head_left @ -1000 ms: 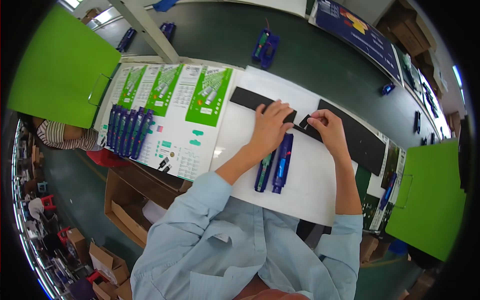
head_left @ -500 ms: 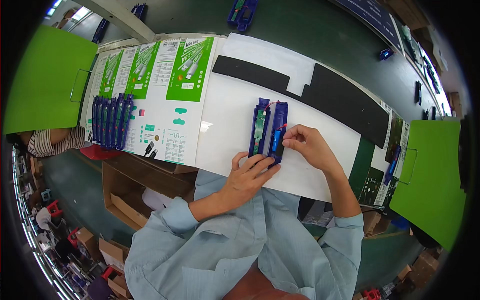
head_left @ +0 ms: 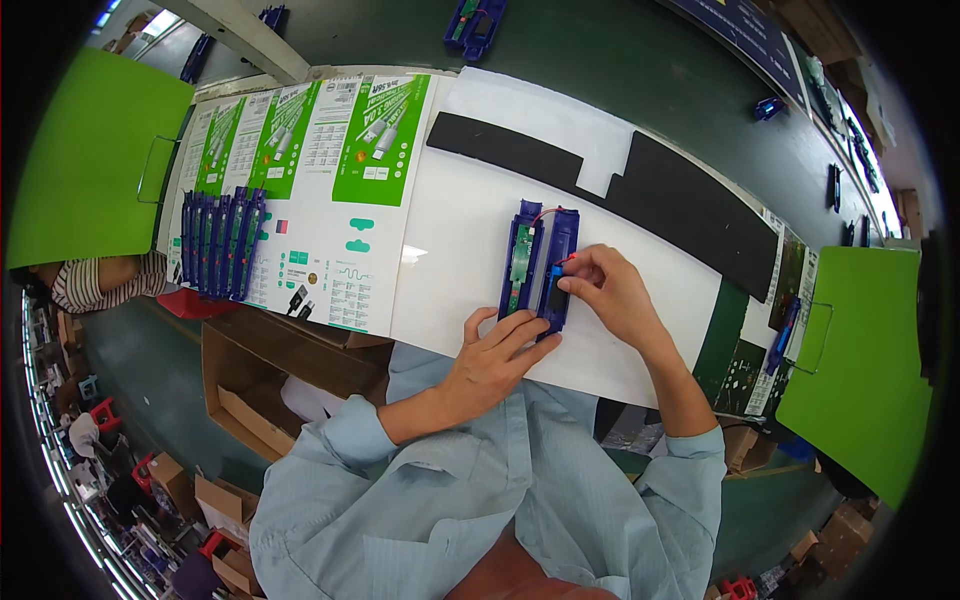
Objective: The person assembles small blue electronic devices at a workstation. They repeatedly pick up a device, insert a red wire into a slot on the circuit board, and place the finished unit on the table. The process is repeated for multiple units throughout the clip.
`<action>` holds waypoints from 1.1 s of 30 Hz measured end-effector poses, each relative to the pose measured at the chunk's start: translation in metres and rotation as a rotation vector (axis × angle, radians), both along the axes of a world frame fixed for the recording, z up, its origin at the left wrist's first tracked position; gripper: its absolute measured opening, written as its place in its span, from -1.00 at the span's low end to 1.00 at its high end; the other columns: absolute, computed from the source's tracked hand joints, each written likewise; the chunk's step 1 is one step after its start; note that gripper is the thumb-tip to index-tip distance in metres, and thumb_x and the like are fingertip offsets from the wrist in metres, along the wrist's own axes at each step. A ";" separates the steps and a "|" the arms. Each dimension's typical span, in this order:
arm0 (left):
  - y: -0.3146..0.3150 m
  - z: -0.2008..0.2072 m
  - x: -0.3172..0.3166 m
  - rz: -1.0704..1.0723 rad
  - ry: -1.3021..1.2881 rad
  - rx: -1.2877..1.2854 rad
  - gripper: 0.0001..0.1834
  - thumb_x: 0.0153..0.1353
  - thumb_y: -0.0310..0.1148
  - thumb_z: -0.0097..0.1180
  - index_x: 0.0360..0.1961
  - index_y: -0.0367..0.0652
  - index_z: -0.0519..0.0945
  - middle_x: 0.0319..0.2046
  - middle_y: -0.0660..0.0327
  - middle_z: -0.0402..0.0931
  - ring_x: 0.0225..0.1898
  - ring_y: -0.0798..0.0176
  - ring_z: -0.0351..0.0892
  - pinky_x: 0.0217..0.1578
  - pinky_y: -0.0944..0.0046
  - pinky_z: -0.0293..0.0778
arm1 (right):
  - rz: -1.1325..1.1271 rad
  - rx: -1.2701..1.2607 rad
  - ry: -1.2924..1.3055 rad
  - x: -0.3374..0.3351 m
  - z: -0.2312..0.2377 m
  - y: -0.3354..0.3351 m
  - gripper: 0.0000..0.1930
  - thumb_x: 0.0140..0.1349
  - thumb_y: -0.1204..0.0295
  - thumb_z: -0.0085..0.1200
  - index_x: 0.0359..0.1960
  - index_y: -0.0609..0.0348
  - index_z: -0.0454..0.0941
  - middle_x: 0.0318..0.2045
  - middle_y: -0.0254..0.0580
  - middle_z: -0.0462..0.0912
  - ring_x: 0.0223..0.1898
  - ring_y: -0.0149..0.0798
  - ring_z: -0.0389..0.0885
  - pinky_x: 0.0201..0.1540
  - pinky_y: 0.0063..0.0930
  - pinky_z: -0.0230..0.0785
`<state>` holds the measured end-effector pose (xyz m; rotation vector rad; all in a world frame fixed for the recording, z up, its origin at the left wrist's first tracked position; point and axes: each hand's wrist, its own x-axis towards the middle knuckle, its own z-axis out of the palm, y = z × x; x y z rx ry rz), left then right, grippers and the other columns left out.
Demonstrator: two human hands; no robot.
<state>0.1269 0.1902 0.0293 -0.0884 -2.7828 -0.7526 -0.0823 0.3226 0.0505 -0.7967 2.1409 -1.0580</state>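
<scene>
A dark blue plastic housing lies in two long halves side by side on the white work board. A green circuit board point(head_left: 520, 262) sits in the left half point(head_left: 530, 210). At the upper end a thin red wire crosses to the right half point(head_left: 565, 232). My left hand point(head_left: 492, 362) grips the near ends of both halves, thumb at the left side and fingertips across the right half. Over the middle of the right half, my right hand point(head_left: 608, 290) pinches a small blue and black block point(head_left: 556, 288), possibly a battery, with a red wire at its top. Its underside is hidden.
Several similar blue housings point(head_left: 222, 243) stand in a row on printed packaging sheets point(head_left: 330, 235) at the left. Behind the board lies a black mat strip point(head_left: 690, 205). Another open housing point(head_left: 474, 28) rests on the green belt point(head_left: 600, 65). Green panels point(head_left: 95, 150) flank the bench.
The small block has turned, so more of its black face shows, and my right hand has shifted slightly left. The housing on the belt has moved left. My left hand stays in place.
</scene>
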 end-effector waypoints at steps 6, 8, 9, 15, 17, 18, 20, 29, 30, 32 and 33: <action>-0.007 0.016 -0.007 0.034 -0.001 0.118 -0.54 0.24 -0.48 0.33 0.18 0.05 0.71 0.16 0.30 0.61 0.28 0.23 0.53 0.36 -0.04 0.09 | -0.015 -0.175 0.001 -0.003 0.003 -0.013 -0.84 0.33 0.51 0.37 -0.09 0.21 0.78 -0.30 -0.35 0.56 -0.32 -0.45 0.41 -0.23 -0.54 0.31; -0.015 0.028 -0.018 0.095 0.041 0.202 -0.56 0.25 -0.50 0.32 0.17 0.04 0.71 0.14 0.29 0.60 0.25 0.21 0.53 0.34 -0.04 0.11 | -0.019 -0.183 -0.031 0.001 -0.001 -0.020 -0.88 0.32 0.51 0.37 -0.15 0.24 0.76 -0.30 -0.31 0.54 -0.33 -0.41 0.44 -0.25 -0.49 0.34; -0.021 0.033 -0.029 0.134 0.075 0.236 -0.57 0.26 -0.51 0.31 0.16 0.04 0.71 0.14 0.28 0.60 0.23 0.19 0.54 0.32 -0.04 0.11 | -0.020 -0.185 -0.047 0.002 -0.004 -0.023 -0.89 0.32 0.51 0.37 -0.18 0.25 0.75 -0.30 -0.29 0.52 -0.34 -0.38 0.45 -0.26 -0.47 0.36; -0.054 0.028 -0.082 0.150 0.200 0.110 -0.67 0.23 -0.54 0.29 0.00 0.02 0.75 0.11 0.25 0.58 0.16 0.07 0.49 0.27 -0.04 0.15 | -0.012 -0.210 -0.003 0.007 -0.011 -0.029 -0.91 0.34 0.51 0.35 -0.20 0.25 0.74 -0.33 -0.22 0.53 -0.34 -0.23 0.47 -0.24 -0.37 0.38; -0.056 0.023 -0.088 0.129 0.202 0.079 -0.71 0.21 -0.54 0.28 -0.06 0.01 0.76 0.11 0.25 0.58 0.17 0.06 0.46 0.26 -0.03 0.17 | 0.022 -0.208 0.028 0.007 -0.011 -0.029 -0.90 0.33 0.49 0.36 -0.22 0.26 0.73 -0.35 -0.21 0.52 -0.34 -0.22 0.47 -0.24 -0.35 0.38; -0.057 0.021 -0.090 0.126 0.206 0.081 -0.72 0.20 -0.54 0.28 -0.08 0.00 0.76 0.11 0.26 0.58 0.17 0.05 0.46 0.25 -0.03 0.18 | 0.038 -0.208 0.043 0.007 -0.011 -0.028 -0.89 0.33 0.48 0.36 -0.23 0.26 0.72 -0.36 -0.21 0.52 -0.34 -0.21 0.47 -0.24 -0.34 0.38; -0.060 0.018 -0.089 0.117 0.203 0.086 -0.76 0.20 -0.53 0.29 -0.12 -0.01 0.76 0.10 0.27 0.58 0.18 0.05 0.45 0.24 -0.02 0.19 | 0.036 -0.194 -0.010 0.008 -0.010 -0.025 -0.88 0.33 0.46 0.37 -0.24 0.26 0.72 -0.36 -0.22 0.52 -0.35 -0.23 0.47 -0.25 -0.34 0.37; -0.064 0.019 -0.084 0.109 0.180 0.139 -0.89 0.24 -0.43 0.38 -0.21 -0.04 0.75 0.03 0.32 0.60 0.16 0.07 0.45 0.21 -0.02 0.21 | 0.004 -0.196 -0.061 0.012 -0.008 -0.025 -0.90 0.35 0.48 0.36 -0.19 0.24 0.75 -0.30 -0.30 0.52 -0.32 -0.36 0.45 -0.23 -0.44 0.36; -0.064 0.017 -0.083 0.131 0.188 0.134 -0.88 0.22 -0.43 0.39 -0.21 -0.05 0.74 0.02 0.31 0.60 0.16 0.07 0.45 0.20 -0.02 0.21 | -0.032 -0.233 -0.068 0.015 -0.007 -0.025 -0.90 0.35 0.48 0.37 -0.19 0.23 0.76 -0.30 -0.28 0.52 -0.32 -0.33 0.49 -0.23 -0.43 0.38; -0.062 0.015 -0.079 0.188 0.182 0.157 -0.86 0.20 -0.43 0.42 -0.22 -0.06 0.73 0.00 0.30 0.59 0.14 0.08 0.45 0.17 -0.02 0.21 | -0.100 -0.314 -0.124 0.019 -0.013 -0.023 -0.91 0.36 0.50 0.35 -0.16 0.22 0.77 -0.23 -0.29 0.52 -0.24 -0.36 0.50 -0.19 -0.46 0.39; -0.058 0.014 -0.076 0.222 0.167 0.186 -0.85 0.18 -0.43 0.43 -0.23 -0.06 0.71 -0.02 0.29 0.59 0.12 0.08 0.44 0.16 -0.02 0.21 | -0.135 -0.354 -0.152 0.022 -0.017 -0.022 -0.91 0.36 0.52 0.34 -0.15 0.22 0.77 -0.19 -0.30 0.52 -0.20 -0.37 0.51 -0.16 -0.47 0.40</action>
